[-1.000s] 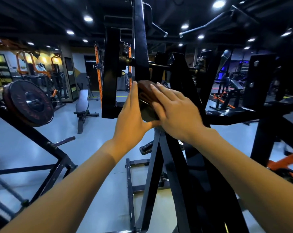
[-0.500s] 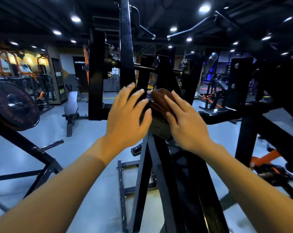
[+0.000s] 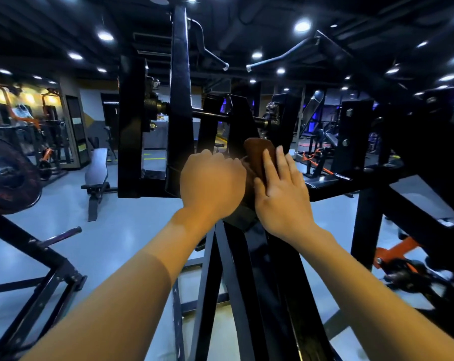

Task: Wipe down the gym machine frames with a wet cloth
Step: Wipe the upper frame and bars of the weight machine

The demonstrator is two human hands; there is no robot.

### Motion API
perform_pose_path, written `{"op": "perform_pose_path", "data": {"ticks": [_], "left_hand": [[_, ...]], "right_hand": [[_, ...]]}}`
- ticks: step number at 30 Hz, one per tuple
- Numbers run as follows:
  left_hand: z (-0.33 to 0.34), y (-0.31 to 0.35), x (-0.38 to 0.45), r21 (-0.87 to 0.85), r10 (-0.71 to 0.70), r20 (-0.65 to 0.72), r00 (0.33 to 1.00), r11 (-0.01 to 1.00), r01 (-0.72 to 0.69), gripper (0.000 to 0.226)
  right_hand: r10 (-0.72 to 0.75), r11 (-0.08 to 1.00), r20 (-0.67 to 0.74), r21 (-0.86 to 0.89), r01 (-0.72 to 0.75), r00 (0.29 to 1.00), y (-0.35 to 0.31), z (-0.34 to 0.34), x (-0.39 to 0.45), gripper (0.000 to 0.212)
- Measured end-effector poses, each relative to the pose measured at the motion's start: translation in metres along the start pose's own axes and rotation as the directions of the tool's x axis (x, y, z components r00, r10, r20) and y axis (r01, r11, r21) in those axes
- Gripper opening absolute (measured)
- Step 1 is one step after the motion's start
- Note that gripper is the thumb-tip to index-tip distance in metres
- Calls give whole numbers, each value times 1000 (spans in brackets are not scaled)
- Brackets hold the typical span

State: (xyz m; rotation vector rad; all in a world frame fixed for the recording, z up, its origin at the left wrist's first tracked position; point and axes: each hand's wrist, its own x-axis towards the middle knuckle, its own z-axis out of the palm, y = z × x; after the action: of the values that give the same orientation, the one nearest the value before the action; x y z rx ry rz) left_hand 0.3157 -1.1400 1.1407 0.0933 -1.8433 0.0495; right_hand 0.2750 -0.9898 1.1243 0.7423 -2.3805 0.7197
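Cloth [image 3: 258, 155]: brown, bunched, pressed against the black machine frame [image 3: 249, 277] at the top of its sloping beams, between the two hands
Right hand [image 3: 282, 194]: fingers spread and laid flat over the right side of the cloth, palm down on it, pressing rather than gripping
Left hand [image 3: 211, 186]: curled, knuckles up, just left of the cloth and touching its edge; whether the fingers close on the fabric cannot be told, as they are hidden behind the hand
Forearms: both bare, reaching forward from the bottom corners and meeting at the cloth
Frame: black sloping beams run from the lower middle up to the hands; an upright post [image 3: 180, 87] rises behind the left hand, with a horizontal axle [image 3: 220, 117] crossing beyond it
Left side: a weight plate [image 3: 8, 174] on a slanted black rack, well apart from the hands
Farther back: a grey bench [image 3: 96, 169] on the pale floor [image 3: 121, 225], then orange-trimmed racks by the far wall
Overhead: two curved handle bars and round ceiling lights
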Motion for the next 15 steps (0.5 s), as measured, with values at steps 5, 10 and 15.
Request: {"op": "perform_pose_path", "data": {"ticks": [5,10,15], "left_hand": [[5,0,-4,-40,23,-59,998,999,-26,40],[9,-4,-6,-69,48,-104,993,996,-56,38],[7,1,-5,-77,20,-125,992,997,-29,38]], "right_hand": [[-31,1000,7,5,31,999,-6,6,62,63],[35,973,53,226,-46,998,-5,5,121,63],[-76,990,80,124,66,994,-1,5,78,61]]}}
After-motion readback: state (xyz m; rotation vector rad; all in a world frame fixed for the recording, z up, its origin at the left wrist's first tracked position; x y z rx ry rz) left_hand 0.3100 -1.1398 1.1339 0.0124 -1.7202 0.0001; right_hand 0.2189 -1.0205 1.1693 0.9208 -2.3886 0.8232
